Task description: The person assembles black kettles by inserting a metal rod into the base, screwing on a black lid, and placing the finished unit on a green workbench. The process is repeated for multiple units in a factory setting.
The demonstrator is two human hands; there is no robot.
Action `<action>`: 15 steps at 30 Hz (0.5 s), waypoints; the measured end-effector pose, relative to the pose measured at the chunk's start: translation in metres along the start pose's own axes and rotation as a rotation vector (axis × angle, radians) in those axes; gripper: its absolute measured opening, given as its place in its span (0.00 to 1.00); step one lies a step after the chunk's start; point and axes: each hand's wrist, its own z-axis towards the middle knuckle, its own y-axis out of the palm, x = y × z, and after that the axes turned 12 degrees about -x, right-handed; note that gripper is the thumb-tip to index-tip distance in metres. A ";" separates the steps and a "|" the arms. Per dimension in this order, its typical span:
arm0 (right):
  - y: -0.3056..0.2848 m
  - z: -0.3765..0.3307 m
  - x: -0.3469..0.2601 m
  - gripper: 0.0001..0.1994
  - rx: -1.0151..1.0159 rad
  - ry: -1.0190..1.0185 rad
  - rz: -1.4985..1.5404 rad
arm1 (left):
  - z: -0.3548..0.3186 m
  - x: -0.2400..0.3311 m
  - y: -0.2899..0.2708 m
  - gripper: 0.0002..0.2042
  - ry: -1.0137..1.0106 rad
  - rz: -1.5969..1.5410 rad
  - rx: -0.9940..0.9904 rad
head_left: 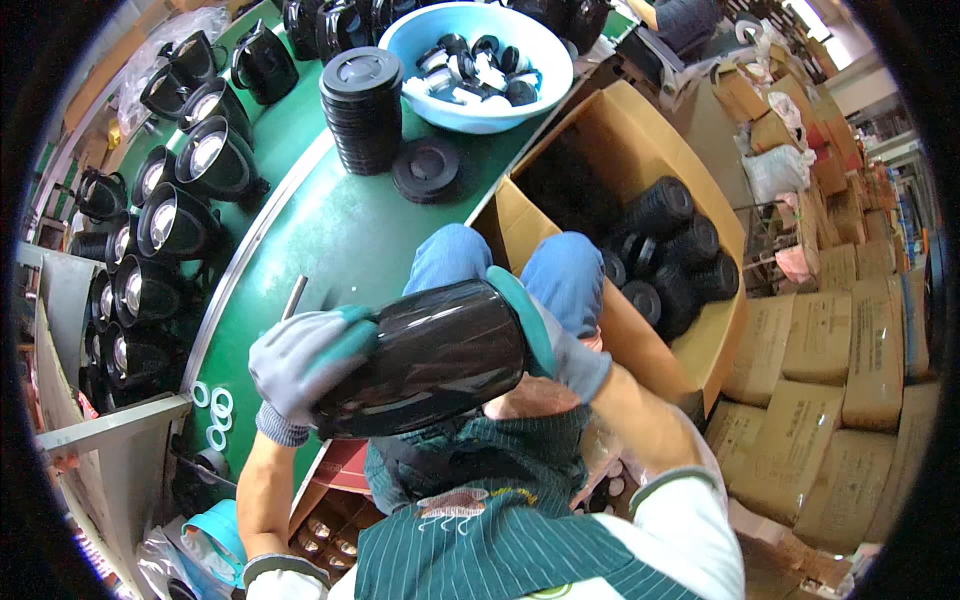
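Over my lap a glossy black jug (430, 352) lies on its side, slightly tilted, between my two gloved hands. My left hand (308, 362), in a grey glove with teal fingers, is closed round the jug's left end; its fingers are partly blurred. My right hand (545, 335) presses its teal palm side against the right end, with the fingers along the edge. Just above my left hand a short metal rod (295, 297) sticks up; whether I hold it cannot be seen.
On the green table (290, 240) stand stacked black lids (362, 110), a loose lid (426, 170), a blue basin (480, 120) of small parts and white rings (217, 412). Black jugs (165, 225) crowd the left. At right is an open carton (640, 140) of black lids, with stacked boxes (815, 350) beyond.
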 end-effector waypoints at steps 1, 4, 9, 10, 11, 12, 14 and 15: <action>-0.005 -0.007 0.015 0.29 0.004 0.075 0.100 | 0.009 0.005 -0.010 0.12 0.112 0.059 -0.113; -0.032 -0.021 0.082 0.32 0.023 -0.245 -0.298 | -0.022 -0.015 0.021 0.16 -0.365 -0.759 0.117; 0.043 0.002 -0.034 0.53 -0.016 -0.609 -0.796 | -0.079 -0.023 0.064 0.21 -0.650 -1.248 0.116; 0.046 0.003 -0.030 0.52 0.004 -0.595 -0.731 | -0.078 -0.015 0.060 0.24 -0.675 -1.216 0.203; 0.041 0.002 -0.023 0.52 0.030 -0.559 -0.637 | -0.063 -0.006 0.051 0.27 -0.688 -1.177 0.289; 0.033 -0.003 -0.013 0.52 0.084 -0.471 -0.516 | -0.030 -0.002 0.023 0.24 -0.365 -0.586 0.162; 0.015 -0.004 0.005 0.51 0.118 -0.345 -0.350 | 0.011 0.006 -0.013 0.16 -0.059 0.050 0.030; 0.012 -0.002 0.002 0.51 0.106 -0.330 -0.340 | -0.001 -0.010 -0.001 0.19 -0.026 0.008 0.088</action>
